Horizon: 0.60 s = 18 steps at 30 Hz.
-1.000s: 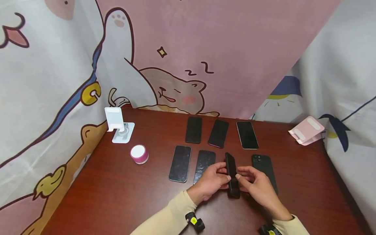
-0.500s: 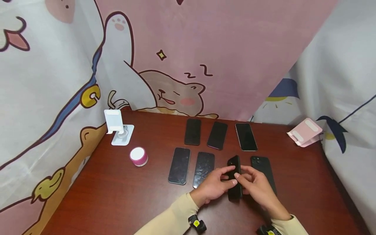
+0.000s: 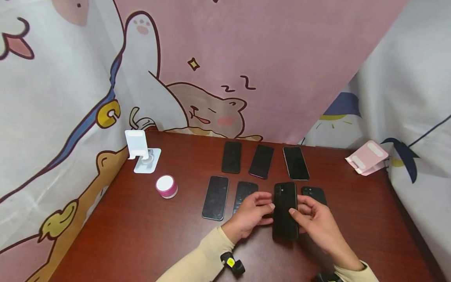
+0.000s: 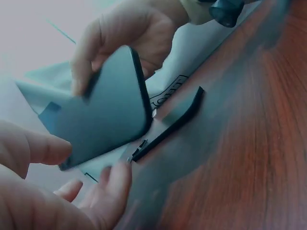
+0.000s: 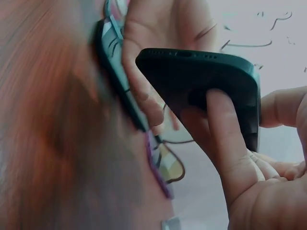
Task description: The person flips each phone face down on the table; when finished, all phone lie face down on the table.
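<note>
A black phone (image 3: 285, 219) stands tilted up between the hands, its camera side facing the head view. My right hand (image 3: 318, 221) grips its right edge, thumb across the back and fingers behind. The right wrist view shows that thumb flat on the phone (image 4: 108, 112) and the port along its bottom edge. My left hand (image 3: 248, 215) is beside the opposite edge, fingers loosely bent and spread, thumb tip right at the side. Just behind the right hand lies a dark phone (image 3: 314, 192), camera side up, partly covered by the hand. A screen-up phone (image 3: 244, 192) is partly hidden by the left hand.
Three phones, a left one (image 3: 231, 156), a middle one (image 3: 261, 161) and a right one (image 3: 296, 163), lie along the back. Another phone (image 3: 215, 197) lies left of the hands. A white stand (image 3: 138, 145), a pink-and-white round container (image 3: 166, 186) and a pink stand (image 3: 367, 157) are farther out.
The phone was edge-on with both hands at it; it has turned so its camera side faces the head view. The left fingers have drawn back to its edge, while the right hand keeps its grip.
</note>
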Each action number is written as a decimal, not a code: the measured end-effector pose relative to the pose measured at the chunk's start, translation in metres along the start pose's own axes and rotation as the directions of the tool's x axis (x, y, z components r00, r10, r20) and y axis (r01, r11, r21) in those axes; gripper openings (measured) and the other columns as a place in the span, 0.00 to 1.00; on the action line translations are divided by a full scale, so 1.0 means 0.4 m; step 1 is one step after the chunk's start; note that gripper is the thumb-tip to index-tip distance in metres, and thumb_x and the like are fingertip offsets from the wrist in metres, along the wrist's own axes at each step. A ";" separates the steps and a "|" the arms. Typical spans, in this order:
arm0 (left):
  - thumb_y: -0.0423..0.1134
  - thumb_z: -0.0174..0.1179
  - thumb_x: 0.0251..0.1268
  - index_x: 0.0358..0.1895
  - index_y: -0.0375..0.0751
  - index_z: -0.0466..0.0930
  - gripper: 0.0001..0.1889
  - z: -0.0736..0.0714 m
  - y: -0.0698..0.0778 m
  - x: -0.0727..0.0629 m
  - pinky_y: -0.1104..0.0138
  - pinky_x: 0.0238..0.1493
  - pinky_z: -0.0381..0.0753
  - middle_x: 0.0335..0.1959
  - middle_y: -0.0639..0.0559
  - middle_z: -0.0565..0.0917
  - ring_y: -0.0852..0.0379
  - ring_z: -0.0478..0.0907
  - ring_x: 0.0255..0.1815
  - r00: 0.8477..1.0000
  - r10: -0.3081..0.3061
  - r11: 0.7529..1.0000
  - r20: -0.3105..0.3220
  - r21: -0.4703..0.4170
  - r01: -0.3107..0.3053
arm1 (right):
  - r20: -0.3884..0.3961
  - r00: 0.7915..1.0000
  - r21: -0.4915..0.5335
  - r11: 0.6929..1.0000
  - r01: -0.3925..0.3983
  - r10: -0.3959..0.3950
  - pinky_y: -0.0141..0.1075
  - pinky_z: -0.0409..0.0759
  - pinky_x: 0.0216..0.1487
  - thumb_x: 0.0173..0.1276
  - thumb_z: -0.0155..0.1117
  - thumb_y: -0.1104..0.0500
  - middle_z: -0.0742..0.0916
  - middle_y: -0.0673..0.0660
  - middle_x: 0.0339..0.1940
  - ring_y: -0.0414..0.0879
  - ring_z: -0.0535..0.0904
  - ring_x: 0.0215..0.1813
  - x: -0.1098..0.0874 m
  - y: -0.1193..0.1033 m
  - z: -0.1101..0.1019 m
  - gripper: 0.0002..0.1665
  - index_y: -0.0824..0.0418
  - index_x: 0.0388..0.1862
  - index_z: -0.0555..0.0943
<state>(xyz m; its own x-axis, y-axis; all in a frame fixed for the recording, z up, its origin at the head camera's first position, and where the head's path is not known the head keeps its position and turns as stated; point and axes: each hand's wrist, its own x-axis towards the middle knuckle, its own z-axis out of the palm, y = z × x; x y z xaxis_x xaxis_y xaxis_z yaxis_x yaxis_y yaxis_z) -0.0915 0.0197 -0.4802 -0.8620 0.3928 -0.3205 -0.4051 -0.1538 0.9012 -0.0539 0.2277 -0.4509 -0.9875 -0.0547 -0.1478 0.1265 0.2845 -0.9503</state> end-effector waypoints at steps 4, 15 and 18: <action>0.33 0.64 0.74 0.65 0.38 0.77 0.19 -0.010 0.007 0.001 0.51 0.47 0.92 0.50 0.45 0.85 0.54 0.85 0.45 0.998 -0.054 0.998 0.030 -0.034 0.055 | 0.003 1.000 -0.001 1.000 0.028 -0.028 0.44 0.91 0.33 0.77 0.68 0.58 0.91 0.68 0.51 0.43 0.93 0.41 -0.008 -0.015 0.005 0.28 0.67 0.71 0.74; 0.35 0.62 0.76 0.74 0.32 0.71 0.27 -0.001 0.015 0.002 0.51 0.57 0.89 0.60 0.43 0.83 0.55 0.85 0.52 0.999 -0.034 0.999 0.042 -0.001 0.034 | -0.016 0.997 0.033 0.997 -0.076 0.076 0.43 0.92 0.38 0.77 0.69 0.59 0.84 0.73 0.64 0.37 0.90 0.45 0.030 0.048 -0.023 0.38 0.68 0.79 0.66; 0.35 0.62 0.75 0.75 0.31 0.70 0.29 0.008 0.013 0.006 0.50 0.59 0.87 0.63 0.42 0.82 0.55 0.83 0.55 0.999 -0.027 1.000 0.037 0.007 0.026 | 0.005 0.996 0.026 0.995 -0.095 0.095 0.42 0.91 0.41 0.77 0.68 0.59 0.79 0.76 0.71 0.34 0.89 0.49 0.031 0.057 -0.028 0.40 0.68 0.81 0.63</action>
<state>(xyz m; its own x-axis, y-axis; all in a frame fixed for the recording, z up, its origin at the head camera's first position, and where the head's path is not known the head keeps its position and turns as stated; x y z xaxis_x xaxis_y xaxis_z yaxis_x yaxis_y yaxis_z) -0.0946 0.0226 -0.4752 -0.8391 0.4297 -0.3335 -0.4256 -0.1369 0.8945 -0.0642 0.2442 -0.4713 -0.9706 -0.0319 -0.2384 0.2219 0.2634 -0.9388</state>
